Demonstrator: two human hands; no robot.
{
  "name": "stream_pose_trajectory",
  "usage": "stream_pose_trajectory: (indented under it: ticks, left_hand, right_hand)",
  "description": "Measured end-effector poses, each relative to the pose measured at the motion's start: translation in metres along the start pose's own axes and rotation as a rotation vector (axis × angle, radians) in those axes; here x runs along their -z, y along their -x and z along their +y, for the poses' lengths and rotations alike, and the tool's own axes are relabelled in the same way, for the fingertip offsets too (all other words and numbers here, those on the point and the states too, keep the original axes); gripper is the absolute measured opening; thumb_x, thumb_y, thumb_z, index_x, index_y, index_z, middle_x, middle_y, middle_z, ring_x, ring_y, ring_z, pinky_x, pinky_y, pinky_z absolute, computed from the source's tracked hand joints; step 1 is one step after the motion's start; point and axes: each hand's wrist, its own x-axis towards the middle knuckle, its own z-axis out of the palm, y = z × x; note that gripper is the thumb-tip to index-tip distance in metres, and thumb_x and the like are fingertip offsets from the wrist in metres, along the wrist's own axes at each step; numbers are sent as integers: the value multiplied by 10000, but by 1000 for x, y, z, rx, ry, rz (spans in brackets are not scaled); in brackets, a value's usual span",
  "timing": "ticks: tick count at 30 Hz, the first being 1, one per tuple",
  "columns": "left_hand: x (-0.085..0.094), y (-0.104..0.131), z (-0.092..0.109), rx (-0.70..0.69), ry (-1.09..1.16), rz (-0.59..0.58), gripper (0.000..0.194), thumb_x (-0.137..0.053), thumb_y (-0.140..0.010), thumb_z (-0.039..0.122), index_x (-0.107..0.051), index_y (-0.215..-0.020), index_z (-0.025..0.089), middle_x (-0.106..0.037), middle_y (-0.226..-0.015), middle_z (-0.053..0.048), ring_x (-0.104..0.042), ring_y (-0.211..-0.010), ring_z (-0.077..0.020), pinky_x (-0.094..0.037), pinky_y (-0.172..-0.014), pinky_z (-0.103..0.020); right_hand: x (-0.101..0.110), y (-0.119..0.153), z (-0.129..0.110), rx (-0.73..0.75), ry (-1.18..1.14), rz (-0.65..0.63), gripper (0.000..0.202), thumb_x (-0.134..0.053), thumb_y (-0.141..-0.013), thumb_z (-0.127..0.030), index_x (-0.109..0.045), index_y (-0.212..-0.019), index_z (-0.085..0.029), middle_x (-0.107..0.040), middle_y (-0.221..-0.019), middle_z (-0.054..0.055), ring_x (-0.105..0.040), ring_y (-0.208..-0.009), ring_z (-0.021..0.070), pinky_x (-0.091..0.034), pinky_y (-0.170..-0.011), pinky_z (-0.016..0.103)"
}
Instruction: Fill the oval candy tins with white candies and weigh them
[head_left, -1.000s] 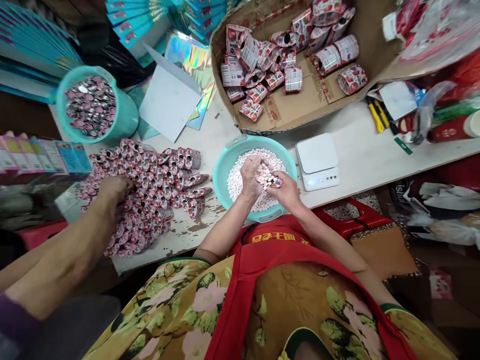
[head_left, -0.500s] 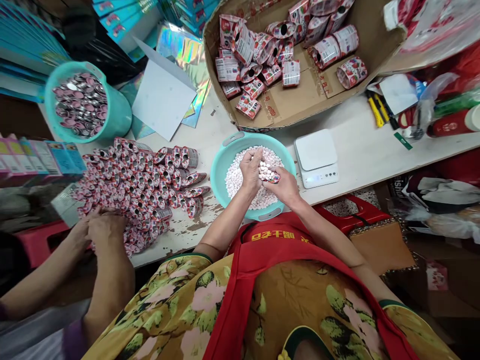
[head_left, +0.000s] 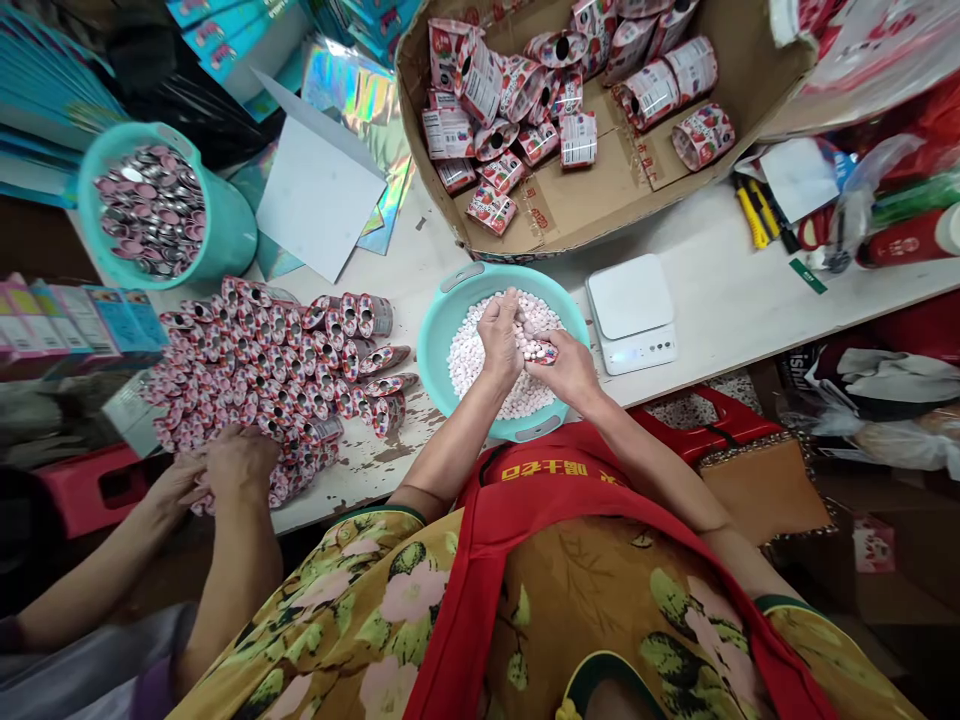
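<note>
A turquoise basin (head_left: 437, 385) holds a bed of small pale pink-white candies (head_left: 469, 352). My left hand (head_left: 500, 338) is over its middle, fingers curled together around some of the candies; its palm side is hidden. Close beside it, my right hand (head_left: 566, 368) grips a small printed packet (head_left: 544, 353) with red and dark patches, mostly covered by the fingers. Candies lie at the packet's mouth, between both hands.
At left, another person's hands (head_left: 225, 465) touch a mass of standing printed tubes (head_left: 277, 355). A turquoise bucket (head_left: 232, 235) holds pink-and-silver lids. Behind the basin stands a cardboard box (head_left: 600, 205) of printed tubes. A white scale (head_left: 631, 305) and yellow cutters (head_left: 752, 215) are right.
My left hand has tipped slightly over the candies, and fewer are heaped at the packet's mouth. The other person's hands have shifted right along the tubes. The view has shifted slightly.
</note>
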Motion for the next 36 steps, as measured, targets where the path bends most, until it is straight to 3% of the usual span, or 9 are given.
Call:
stream_pose_trajectory:
  ticks: [9,15,19,22,26,28,31,33,36]
  left_hand:
    - [-5,0,4,39,-24,-35,483,-708,-861,557,-474,-662,184,-425,-537,68,-362,-379,-34,-264,-375,-202]
    - [-9,0,19,147,-14,-162,519,-720,-835,588,-485,-626,175,-409,-512,66,-320,-349,-23,-226,-340,-194]
    - [1,-13,31,122,40,-107,500,-673,-880,580,-487,-641,183,-391,-531,59,-320,-370,-30,-207,-351,-192]
    - [16,-26,27,52,9,-25,474,-663,-889,577,-503,-669,188,-414,-563,54,-323,-396,-35,-228,-374,-195]
    - [46,-41,9,-8,-328,3,452,-668,-861,598,-587,-697,185,-560,-644,12,-487,-530,-91,-393,-496,-220]
    - [60,-42,2,-41,-571,-65,393,-693,-843,557,-660,-735,180,-678,-786,-37,-632,-778,-168,-499,-697,-272]
    - [70,-32,3,-153,-718,-87,338,-643,-881,505,-735,-863,181,-737,-1017,-76,-643,-1068,-232,-482,-938,-339]
    - [68,-18,9,-222,-714,-96,311,-625,-899,480,-748,-930,195,-733,-1033,-68,-651,-1027,-215,-486,-914,-333]
    - [59,0,19,-323,-795,-226,197,-730,-839,409,-758,-889,220,-717,-909,-40,-636,-855,-176,-489,-787,-299]
  right_hand:
    - [0,-8,4,12,-153,-12,333,-719,-678,-248,-700,-1008,-208,-716,-1020,33,-660,-962,238,-497,-897,353]
    - [0,-9,8,27,-287,-9,312,-698,-658,-239,-698,-966,-192,-697,-954,25,-647,-902,219,-496,-858,339]
    - [5,-10,13,71,-365,1,399,-728,-658,-244,-705,-1055,-209,-698,-1050,30,-651,-977,220,-499,-915,349]
    - [10,-11,16,88,-414,-25,408,-764,-659,-257,-709,-1061,-211,-700,-1050,26,-652,-990,216,-499,-930,351]
    - [11,-11,22,67,-551,-73,445,-831,-648,-304,-706,-1063,-204,-703,-1085,31,-658,-1003,208,-504,-950,349]
    - [10,-11,27,58,-597,-90,474,-855,-643,-336,-704,-1073,-208,-703,-1112,35,-659,-1022,209,-507,-960,352]
    - [11,-12,30,58,-617,-101,496,-868,-641,-363,-707,-1085,-214,-703,-1133,40,-659,-1045,214,-509,-972,359]
    - [11,-13,29,65,-611,-96,486,-865,-644,-363,-710,-1080,-214,-703,-1137,43,-658,-1055,218,-506,-987,367]
    - [10,-15,26,83,-574,-68,439,-839,-667,-346,-713,-1068,-217,-704,-1120,41,-656,-1054,218,-500,-1001,374]
